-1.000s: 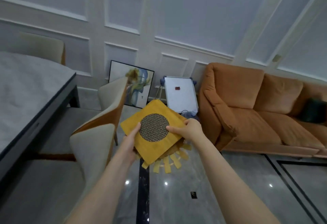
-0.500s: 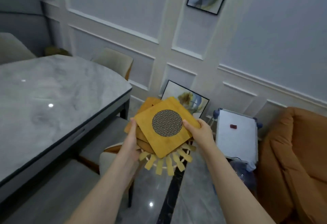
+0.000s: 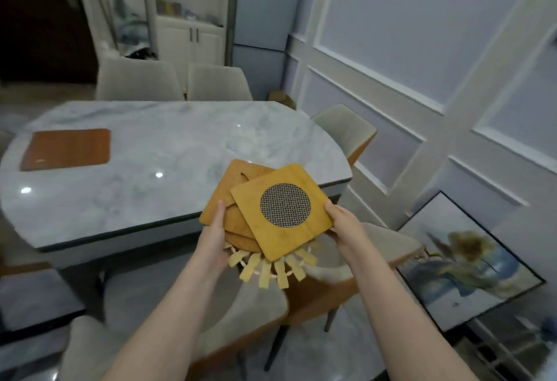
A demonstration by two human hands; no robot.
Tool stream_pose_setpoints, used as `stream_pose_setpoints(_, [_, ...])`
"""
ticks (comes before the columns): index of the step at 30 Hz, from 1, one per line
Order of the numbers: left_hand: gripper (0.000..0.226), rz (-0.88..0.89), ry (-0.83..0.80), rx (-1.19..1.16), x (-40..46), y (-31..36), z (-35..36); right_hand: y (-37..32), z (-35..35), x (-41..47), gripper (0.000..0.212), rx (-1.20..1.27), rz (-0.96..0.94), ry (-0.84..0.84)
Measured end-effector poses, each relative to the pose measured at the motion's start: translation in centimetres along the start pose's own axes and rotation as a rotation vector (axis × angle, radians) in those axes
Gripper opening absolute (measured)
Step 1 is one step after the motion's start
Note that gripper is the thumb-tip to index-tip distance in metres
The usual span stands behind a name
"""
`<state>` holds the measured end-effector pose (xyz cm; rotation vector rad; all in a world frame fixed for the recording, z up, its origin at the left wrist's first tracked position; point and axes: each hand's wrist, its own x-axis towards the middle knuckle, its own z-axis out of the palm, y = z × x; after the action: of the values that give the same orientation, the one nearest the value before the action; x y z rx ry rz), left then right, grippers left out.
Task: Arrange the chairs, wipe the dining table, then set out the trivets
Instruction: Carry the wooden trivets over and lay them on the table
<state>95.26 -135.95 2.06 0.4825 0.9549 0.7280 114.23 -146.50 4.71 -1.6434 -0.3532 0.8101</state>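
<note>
From the head camera we see a stack of yellow bamboo trivets [image 3: 280,224], the top one square with a round metal mesh centre, held above the near edge of the grey marble oval dining table [image 3: 150,151]. Our left hand [image 3: 212,242] grasps the stack's left side, thumb on top, while our right hand [image 3: 346,224] pinches the top trivet's right corner. A flat reddish-brown wooden board [image 3: 66,148], possibly another trivet, lies at the table's far left.

One dining table [image 3: 168,151] is seen; five chairs are counted around it; one brown mat [image 3: 66,149] is laid on it; about four stacked trivets [image 3: 271,215] are held, the exact number being hidden; two hands.
</note>
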Motion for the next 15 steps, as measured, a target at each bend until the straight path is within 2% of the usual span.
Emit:
stream_pose_setpoints(5, [0.064, 0.122, 0.184, -0.108, 1.6, 4.1, -4.9, 0.7, 7.1, 4.3, 0.024, 0.126, 0.104, -0.158])
stream_pose_setpoints(10, [0.069, 0.189, 0.291, -0.203, 4.5, 7.6, -10.4, 0.9, 14.9, 7.6, 0.031, 0.317, 0.245, -0.245])
stream_pose_setpoints(15, [0.069, 0.236, 0.414, -0.258, 7.8, 10.6, -16.1, 1.7, 21.9, 10.1, 0.035, 0.362, 0.298, -0.208])
